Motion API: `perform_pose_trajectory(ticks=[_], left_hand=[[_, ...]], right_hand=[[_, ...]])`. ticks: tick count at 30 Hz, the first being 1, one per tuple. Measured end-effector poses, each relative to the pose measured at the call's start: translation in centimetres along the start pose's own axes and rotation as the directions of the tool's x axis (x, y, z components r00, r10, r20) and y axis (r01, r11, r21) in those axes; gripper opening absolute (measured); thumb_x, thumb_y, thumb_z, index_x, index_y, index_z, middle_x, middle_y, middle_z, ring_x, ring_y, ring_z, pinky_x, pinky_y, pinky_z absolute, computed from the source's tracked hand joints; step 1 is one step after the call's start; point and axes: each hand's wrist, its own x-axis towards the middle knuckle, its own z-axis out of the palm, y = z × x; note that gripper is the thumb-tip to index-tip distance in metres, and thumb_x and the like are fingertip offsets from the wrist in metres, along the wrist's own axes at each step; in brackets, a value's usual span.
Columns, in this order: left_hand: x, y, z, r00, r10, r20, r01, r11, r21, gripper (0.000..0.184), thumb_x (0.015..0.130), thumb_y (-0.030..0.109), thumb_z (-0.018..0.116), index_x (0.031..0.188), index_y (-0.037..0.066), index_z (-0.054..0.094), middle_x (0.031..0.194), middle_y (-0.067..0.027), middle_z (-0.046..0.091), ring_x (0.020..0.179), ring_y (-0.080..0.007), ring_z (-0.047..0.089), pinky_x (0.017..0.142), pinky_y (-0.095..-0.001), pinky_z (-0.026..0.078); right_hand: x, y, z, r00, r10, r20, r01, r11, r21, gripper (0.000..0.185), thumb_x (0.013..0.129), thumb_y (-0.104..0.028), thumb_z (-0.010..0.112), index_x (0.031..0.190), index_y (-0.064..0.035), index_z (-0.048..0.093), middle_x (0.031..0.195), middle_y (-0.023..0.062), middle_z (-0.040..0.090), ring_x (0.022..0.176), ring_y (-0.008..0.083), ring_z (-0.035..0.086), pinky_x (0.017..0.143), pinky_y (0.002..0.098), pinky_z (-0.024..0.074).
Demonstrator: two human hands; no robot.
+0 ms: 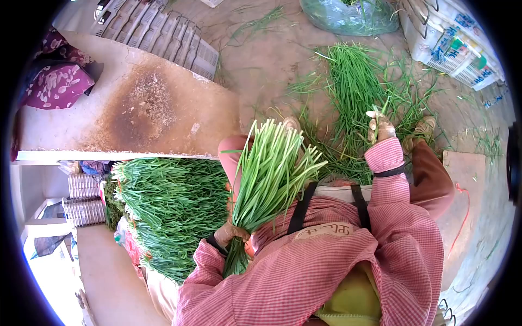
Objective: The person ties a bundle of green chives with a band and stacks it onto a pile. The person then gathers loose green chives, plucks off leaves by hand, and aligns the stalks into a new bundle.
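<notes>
"One brownish floor (pixel 272 60), biggest thing, greens strewn abt. Next?"

"Worktop (pixel 212 119), upper L, dark brown stain nr its middle, purple patterned cloth (pixel 57 87) at the far L end."

"Then?"

"Person (pixel 304 255), pink checked top, bottom of view. Big heap of green stalks (pixel 174 212) to their L, by the worktop's edge."

"Crates?"

"Stacked grey crates (pixel 163 38) past the worktop, white crates (pixel 451 49) upper R. Clear plastic bag (pixel 348 24) w/ greens in it, just beside the white ones."

"OK, & down in front?"

"Loose pile of stalks (pixel 353 76) on floor, btwn bag & R hand, stray bits all round."

"Bundle (pixel 272 179)?"

"Thick one, off the floor, in front of the person's middle. Pale ends fan up & fwd, leafy tips poke out below the L hand (pixel 231 233)."

"So L hand's...?"

"Clamped round the bundle, nr its lower end."

"R hand (pixel 382 127)?"

"Out over the near part of the pile, well apart from the bundle. Fingers bent, dark band (pixel 389 171) at the wrist."

"Holding anything?"

"Thin green stalk (pixel 385 106) shows by the fingers; can't tell if they're gripping it."
</notes>
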Motion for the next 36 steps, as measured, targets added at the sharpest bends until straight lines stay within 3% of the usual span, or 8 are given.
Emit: perform_pose_trajectory(ticks=[6,11,16,20,29,31,34,36], left_hand=[[0.6,-1.7,-0.5,1.000,-0.022,0.015,0.022,1.000,0.016,0.019,0.058,-0.008,0.065,0.077,-0.004,0.062,0.070,-0.0109,0.061,0.062,-0.0176,0.058,0.058,-0.0264,0.047],[-0.4,-1.0,2.0,0.998,0.062,-0.022,-0.063,0.994,-0.085,0.028,0.058,-0.013,0.062,0.084,-0.005,0.059,0.069,-0.0115,0.060,0.057,-0.0182,0.059,0.055,-0.0253,0.050],[-0.1,0.7,4.5,0.993,0.112,0.028,-0.108,0.988,-0.113,0.034,0.057,-0.013,0.062,0.089,-0.003,0.059,0.078,-0.0099,0.061,0.061,-0.0175,0.057,0.054,-0.0253,0.047],[0.2,1.3,5.0,0.991,0.131,0.022,-0.130,0.989,-0.068,0.035,0.057,-0.013,0.062,0.091,-0.003,0.059,0.079,-0.0096,0.061,0.062,-0.0172,0.057,0.055,-0.0252,0.047],[-1.1,1.0,1.0,0.995,0.038,0.088,-0.040,0.999,0.020,0.040,0.058,-0.010,0.062,0.097,-0.002,0.058,0.082,-0.0100,0.061,0.067,-0.0162,0.057,0.058,-0.0240,0.047],[-1.3,1.0,0.8,0.997,0.020,0.076,-0.025,0.998,0.065,0.042,0.056,-0.009,0.062,0.098,-0.002,0.058,0.084,-0.0105,0.061,0.068,-0.0161,0.057,0.058,-0.0240,0.047],[-1.3,2.0,1.2,1.000,0.025,0.009,-0.026,0.987,0.161,0.042,0.055,-0.009,0.062,0.096,-0.002,0.058,0.080,-0.0091,0.060,0.064,-0.0153,0.055,0.054,-0.0234,0.045],[-1.4,3.8,3.1,0.999,0.035,-0.013,-0.032,0.988,0.149,0.039,0.056,-0.010,0.061,0.094,-0.001,0.057,0.074,-0.0073,0.059,0.059,-0.0143,0.054,0.053,-0.0235,0.044]], right_hand=[[-4.4,2.4,6.1,0.785,0.397,0.476,0.285,0.451,-0.846,0.061,0.078,-0.038,0.059,0.126,-0.0061,0.038,0.133,0.0164,0.034,0.113,0.0292,0.044,0.092,0.0404,0.0390],[0.5,5.8,3.5,0.957,-0.015,0.288,-0.002,0.998,0.057,0.026,0.086,-0.027,0.052,0.086,-0.0013,0.058,0.063,0.0061,0.055,0.042,0.0119,0.049,0.044,0.0238,0.0448],[-7.5,2.4,6.2,0.912,-0.022,0.409,0.206,0.888,-0.412,0.023,0.087,-0.017,0.051,0.102,-0.0003,0.056,0.059,0.0004,0.051,0.041,0.0068,0.038,0.042,0.0212,0.0388],[-6.1,7.9,7.1,0.791,0.383,0.477,0.488,0.074,-0.870,0.095,0.063,-0.048,0.072,0.130,0.0044,0.028,0.096,0.0164,0.060,0.083,0.0273,0.058,0.081,0.0311,0.0451],[-1.4,4.5,1.5,0.983,0.174,0.063,-0.184,0.956,0.230,0.011,0.084,-0.009,0.051,0.088,0.0000,0.055,0.070,0.0082,0.058,0.058,0.0123,0.056,0.040,0.0195,0.0419],[0.9,1.2,-2.5,0.977,-0.066,-0.200,0.106,0.976,0.193,0.011,0.082,-0.011,0.056,0.089,-0.0023,0.054,0.064,0.0041,0.053,0.059,0.0133,0.054,0.049,0.0225,0.0464],[1.7,3.2,-8.2,0.925,0.263,0.273,-0.095,0.858,-0.505,0.030,0.079,-0.009,0.060,0.107,-0.0033,0.051,0.083,0.0091,0.060,0.071,0.0166,0.058,0.058,0.0261,0.0492],[-4.7,5.9,-3.9,0.794,0.055,0.606,0.497,0.515,-0.698,0.049,0.077,-0.010,0.062,0.121,-0.0027,0.041,0.090,0.0122,0.061,0.078,0.0162,0.059,0.062,0.0275,0.0500]])
